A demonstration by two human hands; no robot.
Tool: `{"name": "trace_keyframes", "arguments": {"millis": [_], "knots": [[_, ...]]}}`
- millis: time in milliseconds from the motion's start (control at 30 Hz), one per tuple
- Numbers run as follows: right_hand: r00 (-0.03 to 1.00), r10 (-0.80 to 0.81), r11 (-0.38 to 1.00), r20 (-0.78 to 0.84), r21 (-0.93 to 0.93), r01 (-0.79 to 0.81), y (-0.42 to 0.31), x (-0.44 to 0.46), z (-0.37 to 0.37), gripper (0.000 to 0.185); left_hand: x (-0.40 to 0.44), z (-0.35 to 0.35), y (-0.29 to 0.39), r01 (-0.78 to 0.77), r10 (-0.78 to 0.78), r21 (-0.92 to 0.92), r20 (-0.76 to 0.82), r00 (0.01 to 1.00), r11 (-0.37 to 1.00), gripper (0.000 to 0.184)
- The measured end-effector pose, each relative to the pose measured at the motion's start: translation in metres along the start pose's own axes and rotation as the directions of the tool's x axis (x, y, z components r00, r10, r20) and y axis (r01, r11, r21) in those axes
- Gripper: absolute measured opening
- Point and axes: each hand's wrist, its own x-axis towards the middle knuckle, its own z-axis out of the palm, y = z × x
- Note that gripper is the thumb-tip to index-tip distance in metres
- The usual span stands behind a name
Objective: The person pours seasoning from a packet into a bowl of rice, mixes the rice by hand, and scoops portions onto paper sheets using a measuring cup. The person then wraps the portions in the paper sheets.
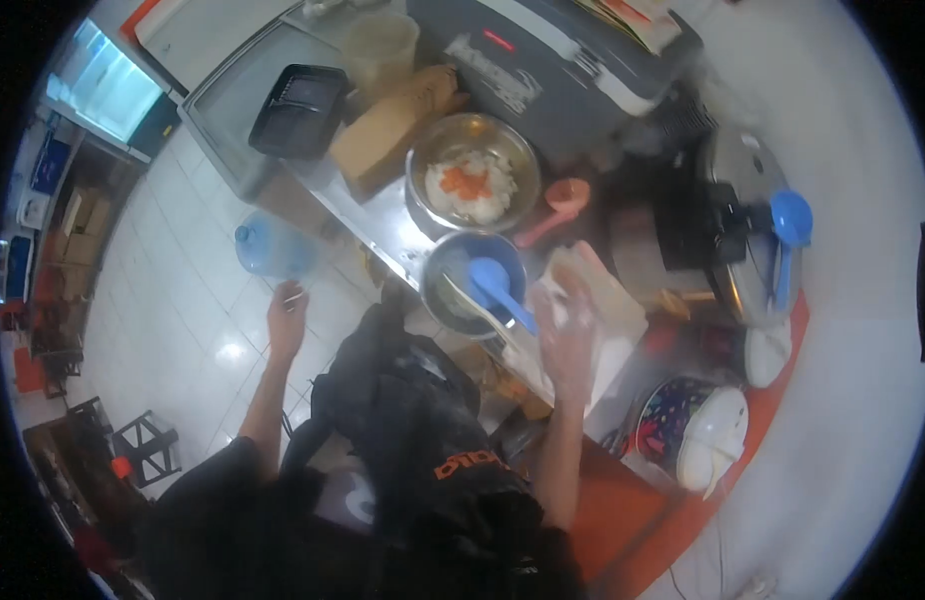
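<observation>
My left hand (288, 318) hangs at the left above the floor, its fingers curled; a small white sliver shows at the fingertips, too small to name. My right hand (569, 335) is over a pale stack like sheets or a box (613, 345), right of the bowls. Clear plastic seems to cover this hand, and its fingers are blurred. Beside it, a metal bowl (438, 262) holds a blue ladle (491, 280) and a pale stick-like utensil (473, 298). Behind stands a larger metal bowl (420, 190) with white rice (495, 200) and orange pieces (465, 183) on top.
A pink ladle (565, 200) lies right of the bowls. At the right stand a large steel cooker (758, 180), another blue ladle (791, 222) and a patterned pot (668, 430). A black tray (301, 110), brown paper (388, 130) and grey cooler box (543, 70) are behind; a water jug (273, 247) is at left.
</observation>
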Motion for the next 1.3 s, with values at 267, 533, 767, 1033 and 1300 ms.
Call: {"name": "trace_keyframes", "arguments": {"millis": [267, 533, 767, 1033, 1300], "knots": [[0.911, -0.062, 0.790, 0.409, -0.537, 0.295, -0.024, 0.173, 0.191, 0.042, 0.104, 0.088, 0.115, 0.111, 0.124, -0.405, 0.510, 0.851, 0.907, 0.051], [0.717, 0.036, 0.693, 0.696, -0.534, 0.484, 0.011, 0.203, 0.232, 0.056, 0.161, 0.147, 0.138, 0.123, 0.100, -0.308, 0.618, 0.779, 0.943, 0.063], [0.863, 0.134, 0.875, 0.487, -0.467, 0.128, -0.019, 0.228, 0.186, 0.054, 0.167, 0.151, 0.150, 0.241, 0.028, -0.306, 0.669, 0.743, 0.921, 0.061], [0.863, -0.044, 0.864, 0.503, -0.414, 0.285, 0.058, 0.222, 0.222, 0.068, 0.175, 0.142, 0.149, 0.259, -0.001, -0.287, 0.669, 0.744, 0.922, 0.063], [0.784, 0.098, 0.933, 0.613, -0.330, 0.141, -0.023, 0.220, 0.218, 0.056, 0.173, 0.125, 0.135, 0.192, 0.008, -0.277, 0.589, 0.808, 0.942, 0.059]]}}
